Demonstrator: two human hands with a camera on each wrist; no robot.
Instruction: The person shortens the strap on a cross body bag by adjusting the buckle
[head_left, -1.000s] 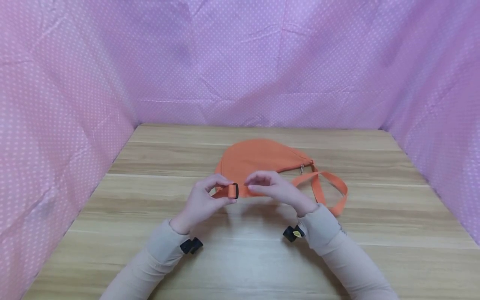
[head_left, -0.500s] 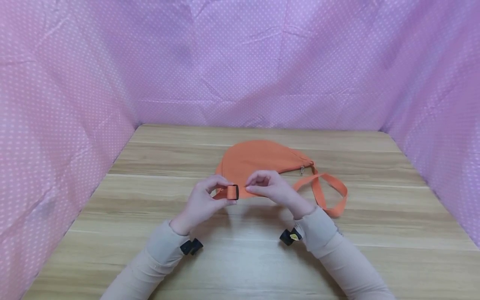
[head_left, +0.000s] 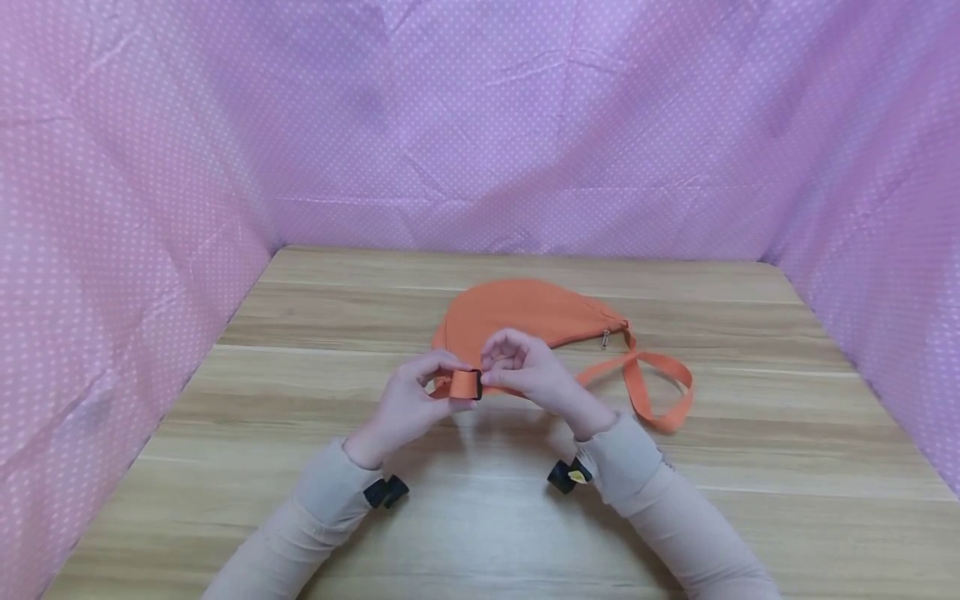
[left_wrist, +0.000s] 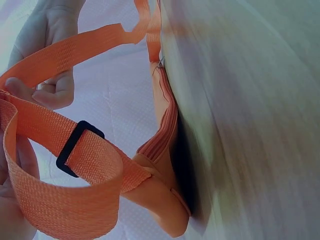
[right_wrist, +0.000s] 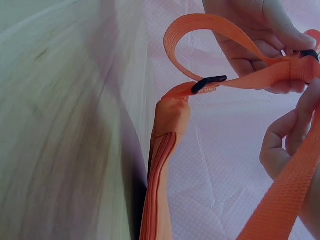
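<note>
An orange fabric sling bag lies on the wooden table, its zipper along one edge. My left hand pinches the orange webbing strap beside a black slider buckle, thumb below and fingers above. From the right, my right hand pinches at that buckle with thumb and fingertips. A second black buckle sits on the strap near the bag's end, where the webbing bends into a wide loop. In the right wrist view, the strap partly covers the right fingers.
The remaining strap lies looped on the table to the bag's right. A metal zipper pull hangs at the bag's right tip. Pink dotted cloth stands around the table's back and sides.
My right hand has moved left until its fingertips meet the buckle, and its fingers have closed. The left hand stays nearly in place, and a little more webbing shows left of the buckle.
</note>
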